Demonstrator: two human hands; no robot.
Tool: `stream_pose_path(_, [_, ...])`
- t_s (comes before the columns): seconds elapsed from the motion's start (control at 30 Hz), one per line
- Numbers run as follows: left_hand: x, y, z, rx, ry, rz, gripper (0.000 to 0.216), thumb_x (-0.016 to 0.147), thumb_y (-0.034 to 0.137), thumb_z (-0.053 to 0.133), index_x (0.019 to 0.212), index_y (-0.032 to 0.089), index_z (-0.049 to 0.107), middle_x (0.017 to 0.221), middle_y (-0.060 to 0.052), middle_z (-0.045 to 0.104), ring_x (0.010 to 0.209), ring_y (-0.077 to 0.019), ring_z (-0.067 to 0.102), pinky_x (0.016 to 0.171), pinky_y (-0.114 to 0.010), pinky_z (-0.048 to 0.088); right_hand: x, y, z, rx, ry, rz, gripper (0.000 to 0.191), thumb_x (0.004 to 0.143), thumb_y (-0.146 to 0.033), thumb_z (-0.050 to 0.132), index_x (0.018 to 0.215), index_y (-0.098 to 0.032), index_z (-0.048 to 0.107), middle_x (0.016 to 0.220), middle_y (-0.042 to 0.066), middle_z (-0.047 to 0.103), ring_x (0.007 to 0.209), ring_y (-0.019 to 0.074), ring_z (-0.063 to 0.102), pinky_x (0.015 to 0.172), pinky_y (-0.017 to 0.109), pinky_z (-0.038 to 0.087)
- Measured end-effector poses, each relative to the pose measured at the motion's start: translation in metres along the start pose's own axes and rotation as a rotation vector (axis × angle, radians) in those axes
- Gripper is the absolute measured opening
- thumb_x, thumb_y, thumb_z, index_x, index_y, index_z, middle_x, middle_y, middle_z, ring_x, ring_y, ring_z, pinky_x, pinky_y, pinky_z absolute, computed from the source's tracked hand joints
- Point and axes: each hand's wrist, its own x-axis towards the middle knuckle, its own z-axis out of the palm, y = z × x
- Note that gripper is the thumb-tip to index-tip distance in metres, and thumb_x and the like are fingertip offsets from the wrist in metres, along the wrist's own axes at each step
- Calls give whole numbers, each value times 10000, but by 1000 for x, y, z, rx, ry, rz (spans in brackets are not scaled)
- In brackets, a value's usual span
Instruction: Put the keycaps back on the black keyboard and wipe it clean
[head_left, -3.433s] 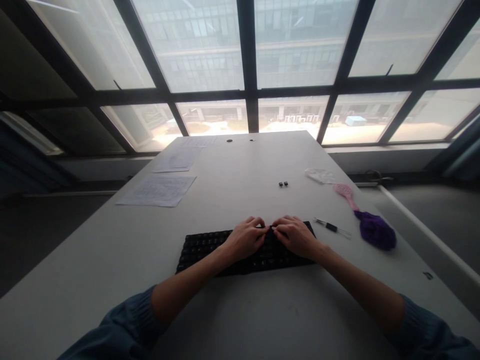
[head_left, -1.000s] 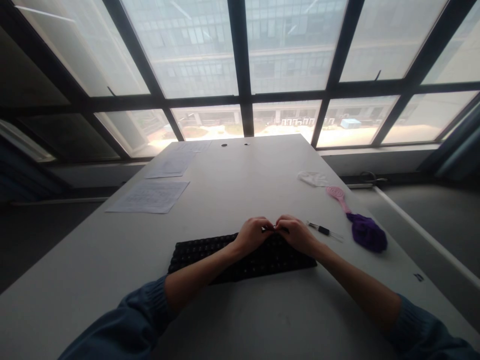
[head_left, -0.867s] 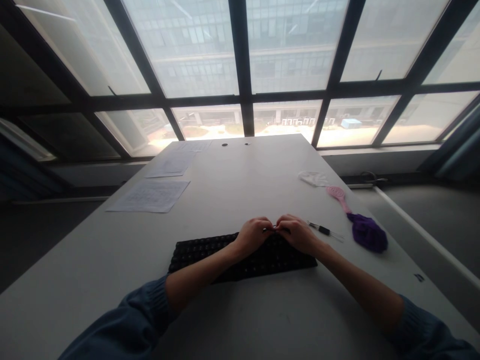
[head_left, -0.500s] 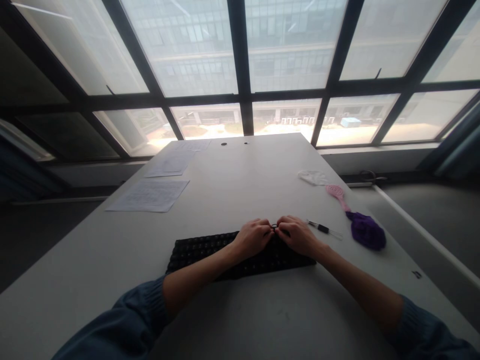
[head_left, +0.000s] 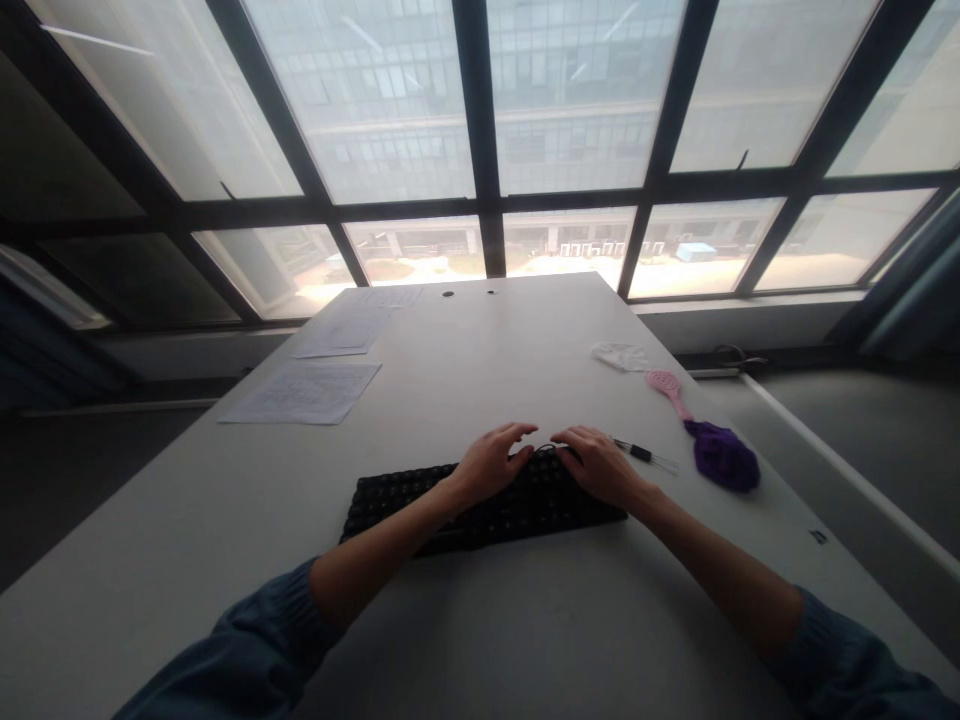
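Observation:
A black keyboard (head_left: 409,492) lies slightly tilted on the white table, its middle partly hidden under my forearms and hands. My left hand (head_left: 496,460) is open over its far edge, thumb and fingers parted with nothing between them. Close beside it, my right hand (head_left: 596,462) also stands open, fingers stretched toward the left hand and thumb lower over the keys. A thin dark cable (head_left: 546,447) shows in the gap between the hands, near the right fingertips. Just right of the right hand lies a small tool (head_left: 640,453) with a black grip and wire ends.
A pink brush (head_left: 664,384), a purple cloth bundle (head_left: 724,457) and a crumpled clear plastic piece (head_left: 619,356) lie along the right of the table (head_left: 480,380). Paper sheets (head_left: 304,393) lie at the left. Large windows (head_left: 397,150) stand beyond.
Both hands have come apart from their pinch around the cable at the keyboard's far edge, and their fingers have opened. The view has shifted slightly.

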Motion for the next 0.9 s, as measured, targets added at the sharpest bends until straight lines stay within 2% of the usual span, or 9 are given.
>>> stream_pose_path(0.2, [-20,-20,-53,81,188,-35,373,975,379,523,1286,206,632,1270,-87,697,1081,-237,686,988,-412,539,-15,9,-20,28,200,69,221,986,-207,488,1109,-220,671,1087,79,707,1016,239,639,925,390,498])
stream_pose_path(0.3, [-44,-35,-83,134,288,-74,404,975,428,522,1278,188,640,1285,-95,692,1113,-248,674,1017,-418,532,-28,16,-29,9,289,94,220,980,-217,482,1089,-211,674,1077,88,707,1023,251,637,932,408,504])
stream_pose_path(0.4, [-75,-51,-103,187,361,-124,437,978,475,505,1262,178,652,1282,-106,694,1148,-266,663,1039,-426,521,-45,23,-32,-16,339,127,222,981,-236,479,1082,-205,675,1090,101,704,1049,264,632,951,426,501])
stream_pose_path(0.5, [-110,-65,-109,259,364,-166,472,971,517,493,1250,174,659,1250,-116,707,1148,-284,666,1044,-438,516,-63,29,-29,-41,362,160,225,979,-258,477,1076,-200,671,1089,111,702,1053,272,630,954,436,502])
stream_pose_path(0.7, [-174,-94,-101,290,434,-287,514,965,571,439,1168,174,694,1210,-127,726,1153,-298,667,1057,-448,501,-100,36,-9,-89,468,307,271,953,-242,419,1095,-169,637,1044,127,695,973,279,654,883,430,525])
stream_pose_path(0.8, [-193,-115,-102,252,472,-438,536,945,574,419,1156,175,708,1200,-122,736,1143,-296,677,1057,-426,503,-113,41,2,-93,363,383,292,911,-190,403,1074,-180,646,1054,120,705,980,272,672,886,413,526])
stream_pose_path(0.9, [-200,-133,-107,217,416,-553,525,893,578,435,1082,200,748,1179,-100,750,1112,-302,692,1034,-404,519,-116,43,8,-130,204,429,318,906,-191,398,1043,-202,684,1086,111,711,967,266,687,847,389,526])
